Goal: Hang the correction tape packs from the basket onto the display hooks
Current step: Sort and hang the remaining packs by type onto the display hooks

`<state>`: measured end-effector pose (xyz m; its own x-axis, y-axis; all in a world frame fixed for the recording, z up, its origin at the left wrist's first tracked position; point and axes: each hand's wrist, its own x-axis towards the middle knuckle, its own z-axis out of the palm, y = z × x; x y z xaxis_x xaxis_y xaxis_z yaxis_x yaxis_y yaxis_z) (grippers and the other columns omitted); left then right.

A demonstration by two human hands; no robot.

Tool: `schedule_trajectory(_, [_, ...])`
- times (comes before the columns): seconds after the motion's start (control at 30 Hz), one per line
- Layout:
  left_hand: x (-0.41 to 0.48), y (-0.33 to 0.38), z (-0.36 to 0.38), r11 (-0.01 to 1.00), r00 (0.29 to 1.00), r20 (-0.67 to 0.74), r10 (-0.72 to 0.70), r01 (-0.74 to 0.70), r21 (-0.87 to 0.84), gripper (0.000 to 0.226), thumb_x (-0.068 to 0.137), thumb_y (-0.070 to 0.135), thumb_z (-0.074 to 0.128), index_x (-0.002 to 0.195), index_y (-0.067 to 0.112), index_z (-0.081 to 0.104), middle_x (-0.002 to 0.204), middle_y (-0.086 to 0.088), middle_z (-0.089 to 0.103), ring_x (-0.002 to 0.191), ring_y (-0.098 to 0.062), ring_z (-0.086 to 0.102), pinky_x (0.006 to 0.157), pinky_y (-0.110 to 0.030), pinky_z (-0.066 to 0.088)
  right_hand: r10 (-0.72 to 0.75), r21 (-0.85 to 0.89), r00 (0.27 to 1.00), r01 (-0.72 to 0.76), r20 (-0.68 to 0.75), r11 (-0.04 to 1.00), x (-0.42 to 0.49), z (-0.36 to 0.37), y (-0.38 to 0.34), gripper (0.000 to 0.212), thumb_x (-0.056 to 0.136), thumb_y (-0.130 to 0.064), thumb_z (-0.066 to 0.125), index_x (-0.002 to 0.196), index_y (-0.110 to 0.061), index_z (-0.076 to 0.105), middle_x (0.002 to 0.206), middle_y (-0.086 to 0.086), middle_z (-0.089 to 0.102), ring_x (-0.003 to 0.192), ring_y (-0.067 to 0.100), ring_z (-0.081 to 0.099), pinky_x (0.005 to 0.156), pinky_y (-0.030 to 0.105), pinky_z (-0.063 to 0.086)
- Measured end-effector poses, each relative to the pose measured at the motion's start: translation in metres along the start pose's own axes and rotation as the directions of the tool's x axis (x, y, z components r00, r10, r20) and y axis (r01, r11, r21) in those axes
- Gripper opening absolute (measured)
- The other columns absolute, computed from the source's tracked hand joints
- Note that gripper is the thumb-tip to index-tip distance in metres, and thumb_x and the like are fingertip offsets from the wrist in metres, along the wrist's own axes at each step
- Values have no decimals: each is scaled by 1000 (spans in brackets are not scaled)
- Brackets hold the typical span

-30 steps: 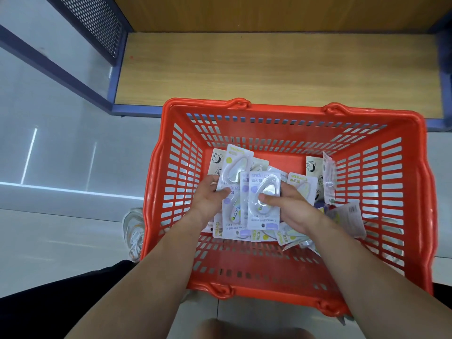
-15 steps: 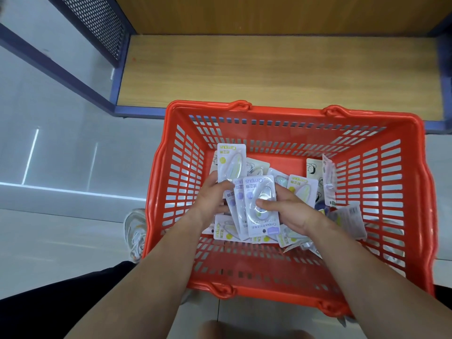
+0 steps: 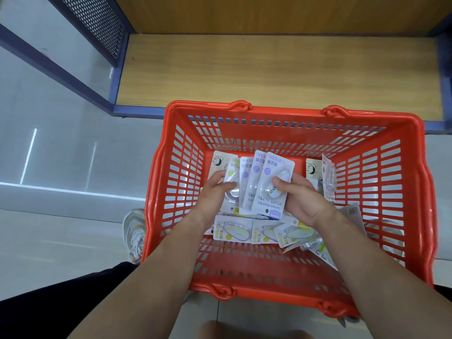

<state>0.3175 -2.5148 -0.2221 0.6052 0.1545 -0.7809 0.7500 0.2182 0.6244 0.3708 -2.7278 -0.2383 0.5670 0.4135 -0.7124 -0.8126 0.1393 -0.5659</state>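
Observation:
Both hands are inside the red plastic basket and hold a fanned stack of correction tape packs above its floor. My left hand grips the left side of the fan, thumb across a clear blister. My right hand pinches the right-most pack, a white card with purple print. More packs with yellow-green print lie loose on the basket floor below my wrists. No display hooks are in view.
The basket stands on a pale tiled floor, right in front of a low wooden shelf with a blue frame. A perforated dark panel rises at the shelf's left end. A white shoe shows left of the basket.
The stack has been lifted off the basket floor and spread into a fan. Yellow-green packs that lay under it have come into sight. The camera view has shifted slightly.

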Motion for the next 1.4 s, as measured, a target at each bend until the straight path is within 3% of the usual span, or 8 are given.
schedule_trajectory(0.13, [1,-3,4,998,1000,17,11,-12,57,48,85,57,74,127,37,63,138,12,61,131,-13,54,113,-50,40,-15,14,1000,16,-11,1000,-2,9,0,40,94,-9,61,134,-8,61,129,12,71,120,32,67,101,53,53])
schedule_trajectory(0.33, [4,-7,3,992,997,4,79,-79,100,5,98,34,67,103,35,66,105,17,72,108,-7,66,92,-31,49,-26,-73,999,23,-34,997,0,11,3,42,93,-11,66,134,-9,62,129,10,71,121,32,67,108,57,48])
schedule_trajectory(0.6, [-6,-5,13,976,984,148,95,-121,181,62,76,34,90,127,25,56,107,8,77,96,-8,75,80,-28,60,-31,-130,988,12,-150,991,-4,25,0,33,94,-13,72,123,-11,58,118,14,74,105,30,74,100,54,55])
schedule_trajectory(0.8, [-13,0,8,955,980,180,81,-128,268,86,60,47,97,131,25,54,117,3,75,107,-18,74,96,-52,58,40,-251,994,-64,-101,966,-10,26,-7,61,85,-16,83,135,-19,49,122,9,72,106,30,74,103,58,52])
schedule_trajectory(0.9, [-19,7,7,941,970,235,64,-137,309,66,72,21,92,127,27,56,113,7,76,104,-13,74,96,-42,58,2,-517,998,-30,-55,856,-15,19,-32,98,73,-21,93,150,-37,36,136,-3,59,120,21,64,103,46,53])
schedule_trajectory(1.03, [-34,28,3,869,930,368,-23,-164,467,76,68,32,94,133,35,55,120,14,73,110,-6,69,97,-33,55,96,-788,983,65,156,613,-32,23,-75,113,58,-38,100,151,-48,36,151,-11,45,144,16,39,116,39,38])
schedule_trajectory(1.2, [-57,58,7,831,896,443,-30,-223,509,63,65,28,92,120,36,62,112,10,76,103,-8,73,95,-34,58,275,-782,842,243,464,574,-58,51,-104,54,80,11,79,124,-16,62,115,-4,72,110,8,67,92,26,54])
schedule_trajectory(1.4, [-64,65,3,881,936,339,98,-240,408,84,58,24,92,133,35,55,123,-7,64,104,-21,72,90,-42,61,41,-721,923,270,382,639,-65,45,-94,52,79,0,84,121,-20,61,121,8,72,113,21,68,99,40,53])
